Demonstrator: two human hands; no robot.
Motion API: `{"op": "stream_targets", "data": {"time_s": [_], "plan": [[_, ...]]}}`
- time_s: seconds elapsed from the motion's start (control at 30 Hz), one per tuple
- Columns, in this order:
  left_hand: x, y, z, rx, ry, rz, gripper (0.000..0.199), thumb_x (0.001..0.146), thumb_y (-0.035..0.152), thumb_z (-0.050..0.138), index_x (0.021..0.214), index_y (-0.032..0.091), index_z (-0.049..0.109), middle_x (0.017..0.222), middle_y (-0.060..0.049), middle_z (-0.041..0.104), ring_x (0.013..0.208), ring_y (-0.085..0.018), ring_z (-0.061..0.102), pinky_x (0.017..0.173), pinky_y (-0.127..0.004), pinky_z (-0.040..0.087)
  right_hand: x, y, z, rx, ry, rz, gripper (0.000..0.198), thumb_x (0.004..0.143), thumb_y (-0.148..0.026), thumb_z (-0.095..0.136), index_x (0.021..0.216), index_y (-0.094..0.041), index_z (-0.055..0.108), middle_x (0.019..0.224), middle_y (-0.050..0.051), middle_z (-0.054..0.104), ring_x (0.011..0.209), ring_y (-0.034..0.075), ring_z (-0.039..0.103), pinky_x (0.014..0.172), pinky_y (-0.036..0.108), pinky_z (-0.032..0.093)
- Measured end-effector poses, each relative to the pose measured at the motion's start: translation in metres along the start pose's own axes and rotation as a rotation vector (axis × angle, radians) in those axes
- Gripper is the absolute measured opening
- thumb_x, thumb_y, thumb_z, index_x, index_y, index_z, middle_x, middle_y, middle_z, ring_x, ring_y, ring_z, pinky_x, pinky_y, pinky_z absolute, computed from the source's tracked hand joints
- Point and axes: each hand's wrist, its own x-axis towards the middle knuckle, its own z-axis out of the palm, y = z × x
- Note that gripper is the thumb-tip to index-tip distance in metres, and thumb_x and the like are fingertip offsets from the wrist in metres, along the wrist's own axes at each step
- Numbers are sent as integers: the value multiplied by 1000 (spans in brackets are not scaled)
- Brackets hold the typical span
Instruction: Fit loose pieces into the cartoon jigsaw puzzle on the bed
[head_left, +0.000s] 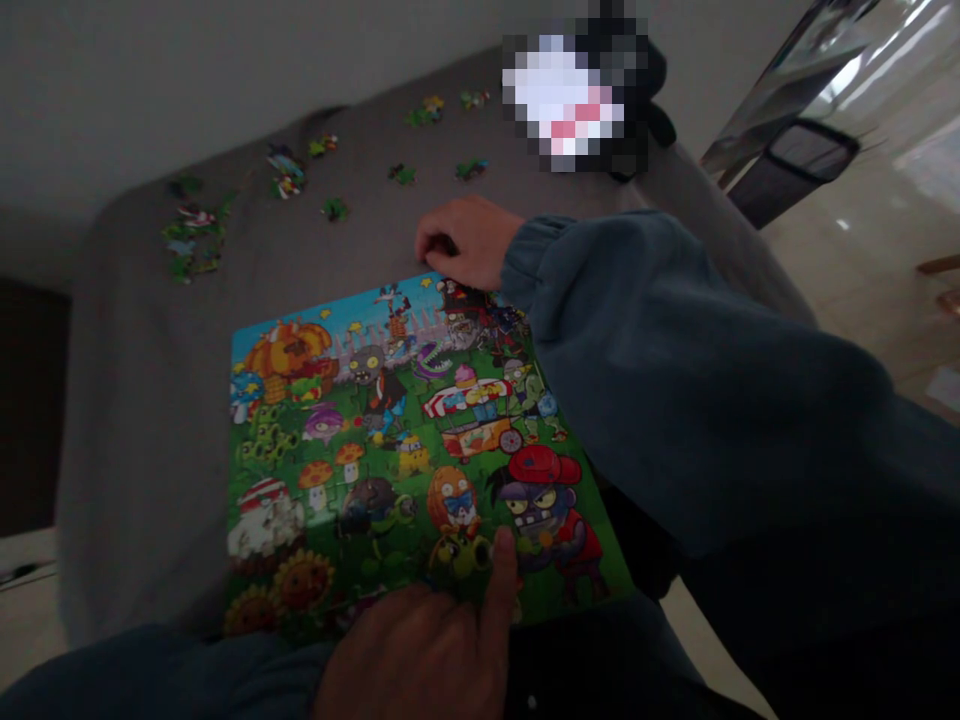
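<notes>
A jigsaw puzzle (390, 440) with cartoon plants and zombies lies before me on the grey cloth, its pieces fitted together over most of the visible picture. At its near edge my left hand (427, 650) rests low, one finger stretched onto the picture beside the red-capped zombie, the others folded. Just beyond the far edge is my right hand (469, 240), its fingers curled inward; whatever they may hold is hidden. The right sleeve covers part of the puzzle's right side. Loose puzzle pieces (334, 208) lie past the far edge, the nearest-looking piece (471, 169) above my right hand.
Grey cloth (150, 400) covers the surface. Joined puzzle pieces (196, 240) lie at the far left, with several more along the back. A blurred-out object (570, 95) sits at the back right. Beyond the right edge stands a dark bin (802, 165) on the shiny floor.
</notes>
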Motion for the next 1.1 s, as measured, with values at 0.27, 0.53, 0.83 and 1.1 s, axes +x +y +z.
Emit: {"op": "stream_targets", "data": {"time_s": [0.27, 0.53, 0.83, 1.1], "plan": [[-1, -75, -16, -515, 270, -33, 50, 104, 27, 44, 152, 41, 39, 142, 3, 64, 118, -19, 69, 94, -30, 59, 0, 0, 1, 5, -5, -7, 28, 92, -12, 55, 111, -13, 75, 104, 5, 75, 94, 17, 67, 87, 27, 47], [18, -91, -36, -690, 158, -5, 57, 104, 25, 45, 156, 42, 33, 128, 4, 72, 101, -16, 73, 79, -23, 60, 0, -1, -2, 6, -21, -4, 28, 92, -10, 54, 112, -11, 75, 102, 5, 75, 92, 16, 67, 86, 26, 47], [12, -97, -22, -532, 261, 16, 45, 104, 32, 50, 147, 45, 46, 139, 5, 65, 117, -19, 68, 96, -33, 58, 1, 1, 0, 14, -11, -8, 29, 92, -10, 54, 112, -12, 75, 102, 4, 75, 92, 14, 67, 85, 23, 44], [24, -82, -25, -313, 309, 101, 37, 101, 26, 54, 138, 26, 56, 131, -7, 64, 107, -24, 67, 85, -40, 61, 0, 0, -1, 11, -13, -14, 29, 91, -10, 54, 112, -12, 75, 104, 6, 76, 94, 16, 67, 87, 25, 45]]}}
